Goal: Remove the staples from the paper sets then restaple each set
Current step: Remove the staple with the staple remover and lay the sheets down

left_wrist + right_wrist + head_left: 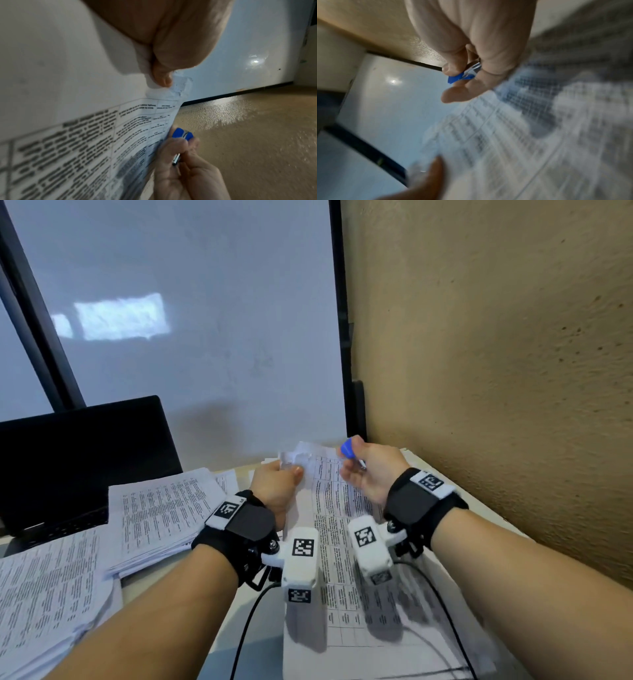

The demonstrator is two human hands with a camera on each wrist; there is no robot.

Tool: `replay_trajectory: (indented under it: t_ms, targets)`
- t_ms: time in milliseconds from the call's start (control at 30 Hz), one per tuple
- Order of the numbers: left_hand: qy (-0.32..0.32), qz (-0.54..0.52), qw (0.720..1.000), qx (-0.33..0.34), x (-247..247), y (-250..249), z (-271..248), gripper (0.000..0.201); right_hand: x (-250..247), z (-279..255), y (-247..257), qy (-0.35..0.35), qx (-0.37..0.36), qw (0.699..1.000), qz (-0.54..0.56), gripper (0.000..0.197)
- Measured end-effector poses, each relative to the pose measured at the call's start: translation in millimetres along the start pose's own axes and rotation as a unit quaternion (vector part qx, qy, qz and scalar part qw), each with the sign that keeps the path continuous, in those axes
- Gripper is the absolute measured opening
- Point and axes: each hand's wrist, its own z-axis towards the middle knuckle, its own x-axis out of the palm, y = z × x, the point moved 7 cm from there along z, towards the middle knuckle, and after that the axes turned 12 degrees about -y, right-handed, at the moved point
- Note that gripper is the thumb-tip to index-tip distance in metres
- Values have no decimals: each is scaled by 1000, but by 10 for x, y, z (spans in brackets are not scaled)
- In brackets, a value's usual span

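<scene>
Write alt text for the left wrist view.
The left hand pinches the crumpled top corner of a printed paper set, lifting it. Just below, the right hand holds a blue staple remover beside the paper's edge.

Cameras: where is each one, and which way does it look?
Head: on the head, looking down at both forearms, the left hand and the right hand.
Left wrist: along the left hand's fingers pinching the crumpled corner of the printed white paper set.
Right wrist: along the right hand gripping the blue-handled metal staple remover.
All three share paper and remover.
</scene>
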Motion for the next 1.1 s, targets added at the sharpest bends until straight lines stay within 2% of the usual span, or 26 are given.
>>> replay_trajectory:
  t_ms: [33, 100, 233, 267, 333, 400, 433, 533, 633, 667, 733, 800, 833, 900, 967, 1000, 1033, 1100]
  targets:
    - [-11, 10, 1000, -1, -35, 5, 11, 17, -53, 40, 47, -14, -10, 1000, -11, 15]
    - [-22, 39, 999, 17, -71, -12, 17, 17, -153, 114, 127, -30, -68, 990, -122, 10]
    - [-37, 103, 993, 49, -39, -94, 25, 15, -495, 262, 98, -56, -92, 934, -339, 7]
    - [-39, 123, 990, 54, -36, -107, 41, 18, -611, 321, 94, -67, -92, 911, -397, 13]
    - [-40, 155, 985, 57, -32, -107, 71, 29, -840, 418, 131, -84, -91, 842, -525, 23]
    - [-46, 204, 975, 71, -39, -75, 93, 39, -1054, 443, 161, -87, -75, 774, -623, 18]
    - [-50, 225, 970, 77, -45, -52, 109, 39, -1155, 458, 172, -84, -67, 746, -658, 22]
    - [-68, 259, 960, 82, -107, 37, 135, 23, -1334, 454, 134, -56, -38, 688, -723, 29]
    - [-64, 290, 952, 70, -139, 115, 165, 16, -1276, 353, 108, -9, -29, 629, -777, 30]
    - [-65, 294, 951, 66, -148, 118, 169, 16, -1227, 333, 122, -6, -37, 620, -784, 30]
    - [-69, 297, 951, 59, -163, 116, 179, 14, -1115, 331, 141, 4, -63, 624, -779, 24]
    - [-78, 292, 952, 53, -187, 114, 207, 15, -1018, 354, 138, 15, -86, 636, -767, 30]
    - [-84, 285, 953, 50, -205, 112, 218, 15, -958, 354, 145, 15, -107, 649, -753, 31]
    - [-101, 270, 956, 48, -249, 98, 265, 10, -800, 337, 173, 13, -167, 694, -700, 31]
    - [-122, 266, 955, 46, -311, 94, 314, 11, -602, 301, 90, 47, -187, 735, -650, 30]
    - [-133, 270, 952, 48, -340, 95, 335, 18, -500, 281, -5, 79, -185, 738, -644, 27]
    - [-140, 275, 950, 51, -360, 101, 350, 28, -408, 252, -113, 113, -179, 730, -650, 27]
    - [-138, 296, 944, 43, -364, 151, 359, 51, -279, 200, -308, 166, -171, 682, -691, 32]
